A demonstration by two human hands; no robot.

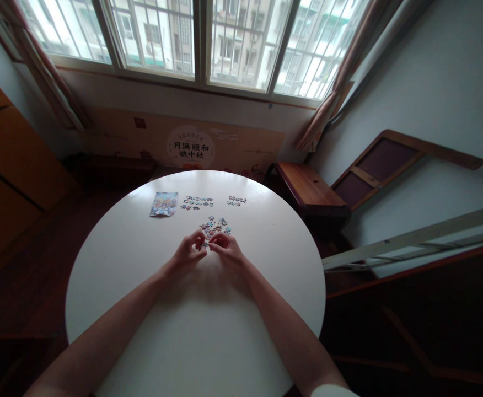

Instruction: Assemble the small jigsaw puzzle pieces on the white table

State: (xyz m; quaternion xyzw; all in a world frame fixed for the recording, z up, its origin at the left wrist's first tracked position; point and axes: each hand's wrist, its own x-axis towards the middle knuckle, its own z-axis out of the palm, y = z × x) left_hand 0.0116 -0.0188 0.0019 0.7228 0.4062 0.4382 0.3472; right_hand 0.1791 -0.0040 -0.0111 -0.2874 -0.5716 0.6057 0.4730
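My left hand [191, 246] and my right hand [227, 247] meet near the middle of the round white table [175, 325]. Both have fingers bent into a pinch around a small jigsaw puzzle piece [205, 244], mostly hidden by the fingertips. Just beyond them lies a loose heap of puzzle pieces [214, 225], multicoloured, partly covered by my fingers. Farther back, several pieces are laid out in rows [198, 202], with a smaller group [237, 201] to their right. A colourful picture sheet or packet [164, 204] lies flat at the left of the rows.
A wooden bench or cabinet [310, 187] stands beyond the table's right edge. Behind the table a printed banner [233, 144] runs below barred windows [237, 49]. Orange-brown cabinets [14, 160] stand at left; a pale rail [415, 234] is at right.
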